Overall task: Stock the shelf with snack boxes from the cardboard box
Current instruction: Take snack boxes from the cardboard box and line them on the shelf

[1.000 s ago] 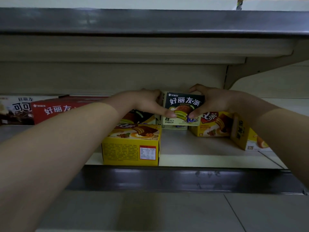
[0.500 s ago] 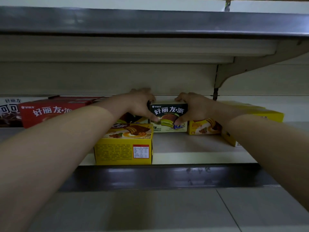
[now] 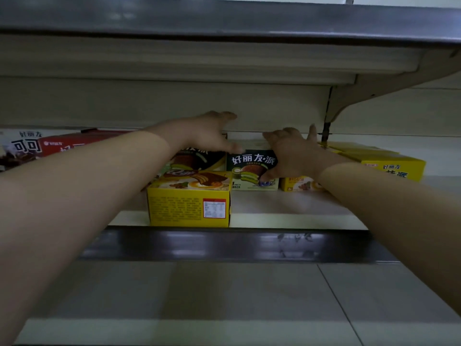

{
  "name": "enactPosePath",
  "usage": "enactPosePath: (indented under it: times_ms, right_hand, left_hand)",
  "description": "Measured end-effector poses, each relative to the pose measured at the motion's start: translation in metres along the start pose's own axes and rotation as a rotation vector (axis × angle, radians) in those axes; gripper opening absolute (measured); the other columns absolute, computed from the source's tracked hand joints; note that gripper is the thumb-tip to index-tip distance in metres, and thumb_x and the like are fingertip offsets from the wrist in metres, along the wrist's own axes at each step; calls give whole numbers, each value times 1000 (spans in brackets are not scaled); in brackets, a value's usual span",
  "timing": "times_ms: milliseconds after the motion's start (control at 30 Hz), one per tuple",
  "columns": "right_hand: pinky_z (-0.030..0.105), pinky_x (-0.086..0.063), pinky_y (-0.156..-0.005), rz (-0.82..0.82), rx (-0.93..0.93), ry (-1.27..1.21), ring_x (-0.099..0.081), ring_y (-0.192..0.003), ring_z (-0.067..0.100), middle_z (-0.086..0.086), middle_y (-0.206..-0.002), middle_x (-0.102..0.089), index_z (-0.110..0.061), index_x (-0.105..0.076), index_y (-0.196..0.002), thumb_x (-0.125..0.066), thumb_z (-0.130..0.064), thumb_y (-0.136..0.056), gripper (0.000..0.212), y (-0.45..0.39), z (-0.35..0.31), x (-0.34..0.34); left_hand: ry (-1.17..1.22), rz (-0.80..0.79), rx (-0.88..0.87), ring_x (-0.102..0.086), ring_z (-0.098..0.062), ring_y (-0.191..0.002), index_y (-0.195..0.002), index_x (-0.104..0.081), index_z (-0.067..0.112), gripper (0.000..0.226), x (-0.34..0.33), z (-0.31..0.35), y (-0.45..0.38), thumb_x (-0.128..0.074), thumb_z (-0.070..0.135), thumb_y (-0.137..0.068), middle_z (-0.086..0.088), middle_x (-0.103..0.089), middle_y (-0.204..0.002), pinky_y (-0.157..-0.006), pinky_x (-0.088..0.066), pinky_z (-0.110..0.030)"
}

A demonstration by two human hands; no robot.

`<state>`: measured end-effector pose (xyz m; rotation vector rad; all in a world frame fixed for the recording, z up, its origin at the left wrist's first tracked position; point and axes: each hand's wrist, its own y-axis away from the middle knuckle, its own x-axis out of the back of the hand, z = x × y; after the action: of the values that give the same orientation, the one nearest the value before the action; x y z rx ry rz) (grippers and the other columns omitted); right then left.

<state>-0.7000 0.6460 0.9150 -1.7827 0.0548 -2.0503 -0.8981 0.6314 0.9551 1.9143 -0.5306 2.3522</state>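
Note:
A dark green snack box [image 3: 252,171] stands upright near the back of the white shelf [image 3: 287,208]. My right hand [image 3: 291,153] holds it, fingers over its top and thumb against its front face. My left hand [image 3: 207,134] hovers just left of the box with fingers spread, the thumb tip near the box's upper left corner. A second dark snack box [image 3: 197,161] lies to the left, under my left hand. The cardboard box is out of view.
A yellow snack box [image 3: 189,198] stands at the shelf's front edge. A small yellow box [image 3: 296,183] and larger yellow boxes [image 3: 389,166] sit to the right; a red box [image 3: 64,146] lies left. An upper shelf [image 3: 224,18] and its bracket [image 3: 349,103] hang overhead.
Both hands pushed the dark green box further back and set it down on the shelf. My left hand has let go and lifted off it, fingers spreading.

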Motion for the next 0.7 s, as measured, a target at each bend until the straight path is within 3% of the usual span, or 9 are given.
enactPosePath:
  times_ms: [100,167,233,300,367,467,567,633,700]
  right_hand:
    - [55,-4,-115,31,-43,-133,-7,-147,29,8,-159,-16,-13,-12,-153,-66,-57,-79,102,15,-6,9]
    - [46,-23,-112,161,-103,-129,-22,-138,35,16,-148,-30,-6,-30,-144,-61,-46,-87,77,26,-18,16]
    - [40,-37,-97,285,-132,-104,-39,-121,35,17,-129,-44,-5,-50,-122,-52,-41,-93,46,33,-35,22]
    - [32,-43,-71,176,-130,-205,-53,-94,30,13,-99,-56,-10,-55,-82,-40,-48,-99,44,44,-57,32]
    - [27,-40,-60,-97,-122,-384,-56,-77,25,9,-81,-59,-19,-47,-67,-29,-58,-98,53,51,-76,39]
    - [24,-36,-56,-347,-129,-755,-55,-72,12,0,-84,-60,-22,-53,-82,-33,-63,-95,48,66,-93,39]
    - [24,-38,-55,-316,-113,-806,-53,-72,12,-1,-83,-55,-16,-56,-102,-38,-59,-95,48,75,-99,35]
    - [31,-50,-69,-263,-87,-820,-61,-86,22,7,-94,-61,-9,-60,-113,-39,-58,-95,57,82,-98,35]
    - [40,-52,-89,-195,-49,-820,-61,-101,29,14,-103,-63,-5,-61,-110,-40,-54,-97,56,89,-97,33]
  left_hand:
    - [-112,148,112,-49,-29,-113,-138,-44,11,62,9,-7,21,-55,51,-92,-16,-47,-137,-82,-39,-27]
    - [-152,113,215,-53,-26,-91,-125,-52,7,52,12,-15,33,-52,48,-94,-15,-57,-119,-66,-43,-28]
    - [-120,-1,344,-63,-25,-83,-117,-53,6,47,13,-25,41,-50,48,-95,-13,-61,-105,-62,-55,-29]
    - [-65,-123,447,-70,-26,-79,-112,-52,6,50,10,-33,49,-50,52,-94,-15,-66,-98,-68,-60,-34]
    - [-5,-224,512,-71,-27,-80,-113,-55,6,58,6,-37,55,-50,60,-91,-17,-69,-97,-71,-60,-36]
    - [179,-257,544,-68,-26,-81,-112,-58,10,55,0,-32,67,-49,60,-91,-15,-68,-98,-63,-55,-31]
    - [326,-186,540,-62,-22,-70,-111,-54,14,41,-2,-18,80,-52,52,-94,-9,-62,-88,-53,-47,-29]
    - [384,-111,537,-58,-21,-69,-113,-51,17,36,-2,-6,89,-54,48,-94,-7,-58,-85,-53,-45,-30]
    - [454,-48,556,-60,-21,-68,-110,-55,13,38,3,3,100,-57,46,-93,-7,-61,-84,-52,-45,-30]
